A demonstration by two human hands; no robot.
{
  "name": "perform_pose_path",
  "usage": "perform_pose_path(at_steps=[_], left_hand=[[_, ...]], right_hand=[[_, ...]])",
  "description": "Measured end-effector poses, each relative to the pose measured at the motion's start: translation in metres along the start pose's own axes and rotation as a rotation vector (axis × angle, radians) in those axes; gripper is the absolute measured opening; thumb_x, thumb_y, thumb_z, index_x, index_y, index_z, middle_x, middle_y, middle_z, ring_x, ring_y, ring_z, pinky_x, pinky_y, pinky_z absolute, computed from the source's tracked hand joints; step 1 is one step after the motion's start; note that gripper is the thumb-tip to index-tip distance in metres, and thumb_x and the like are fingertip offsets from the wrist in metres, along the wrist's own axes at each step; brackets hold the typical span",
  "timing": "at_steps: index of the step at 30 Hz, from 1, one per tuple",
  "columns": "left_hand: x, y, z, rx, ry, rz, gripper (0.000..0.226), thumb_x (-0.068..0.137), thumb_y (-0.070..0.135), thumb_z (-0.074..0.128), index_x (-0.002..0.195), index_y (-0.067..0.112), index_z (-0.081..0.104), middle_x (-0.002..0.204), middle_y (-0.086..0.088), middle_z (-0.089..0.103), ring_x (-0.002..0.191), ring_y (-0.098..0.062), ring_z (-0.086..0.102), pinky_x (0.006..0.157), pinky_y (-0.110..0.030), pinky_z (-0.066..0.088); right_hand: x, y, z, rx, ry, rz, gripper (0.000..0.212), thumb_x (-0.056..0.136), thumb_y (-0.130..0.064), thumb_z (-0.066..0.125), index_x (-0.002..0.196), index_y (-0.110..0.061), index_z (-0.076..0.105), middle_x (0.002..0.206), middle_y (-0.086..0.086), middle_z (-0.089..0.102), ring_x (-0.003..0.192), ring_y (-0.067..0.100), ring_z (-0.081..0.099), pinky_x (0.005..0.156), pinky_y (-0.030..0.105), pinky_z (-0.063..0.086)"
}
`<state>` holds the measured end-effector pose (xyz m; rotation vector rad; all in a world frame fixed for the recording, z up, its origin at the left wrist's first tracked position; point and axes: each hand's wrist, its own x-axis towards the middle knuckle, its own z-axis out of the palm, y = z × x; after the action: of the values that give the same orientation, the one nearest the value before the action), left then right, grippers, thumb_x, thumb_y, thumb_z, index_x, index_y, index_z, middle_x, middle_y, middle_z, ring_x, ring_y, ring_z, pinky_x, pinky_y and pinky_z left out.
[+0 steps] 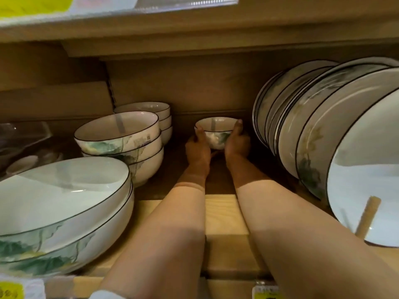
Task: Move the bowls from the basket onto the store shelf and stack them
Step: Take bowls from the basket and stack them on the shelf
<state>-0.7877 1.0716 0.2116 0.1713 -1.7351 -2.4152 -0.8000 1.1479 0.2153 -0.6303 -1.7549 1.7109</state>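
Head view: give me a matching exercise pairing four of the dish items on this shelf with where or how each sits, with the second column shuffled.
Things
1. small bowl
2. medium bowl stack
3. plates
4. wide shallow bowls

Places or states
A. standing on edge, right side
B. nested, front left
C. gripped between left hand and right hand, back middle
D. upright, left of the hands, behind the wide bowls

Pairs: 1-C, 2-D, 3-A, 4-B
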Motion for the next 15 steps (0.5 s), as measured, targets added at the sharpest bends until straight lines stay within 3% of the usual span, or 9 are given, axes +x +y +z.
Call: perform_pose_path(at_steps=[5, 15], left_hand=[[0.015, -0.005, 0.004, 0.058, 0.074, 0.036, 0.048, 0.099, 0.043, 0.046, 0.124, 0.006, 0.062, 0.118, -0.015, 0.066, 0.103, -0.028, 0.064, 0.090, -0.046, 0.056], [0.014, -0.001, 0.006, 0.156, 0.124, 0.051, 0.053, 0.098, 0.050, 0.041, 0.129, 0.010, 0.059, 0.126, -0.016, 0.062, 0.113, -0.033, 0.059, 0.095, -0.047, 0.052]], right_hand=[[0.008, -0.002, 0.010, -0.040, -0.036, -0.006, 0.059, 0.102, -0.048, 0.025, 0.132, -0.006, 0.054, 0.132, 0.019, 0.056, 0.121, 0.035, 0.052, 0.097, 0.035, 0.039], [0.005, -0.004, 0.014, -0.058, -0.029, -0.025, 0.059, 0.103, -0.046, 0.021, 0.137, -0.007, 0.048, 0.135, 0.022, 0.053, 0.123, 0.036, 0.050, 0.100, 0.037, 0.037]])
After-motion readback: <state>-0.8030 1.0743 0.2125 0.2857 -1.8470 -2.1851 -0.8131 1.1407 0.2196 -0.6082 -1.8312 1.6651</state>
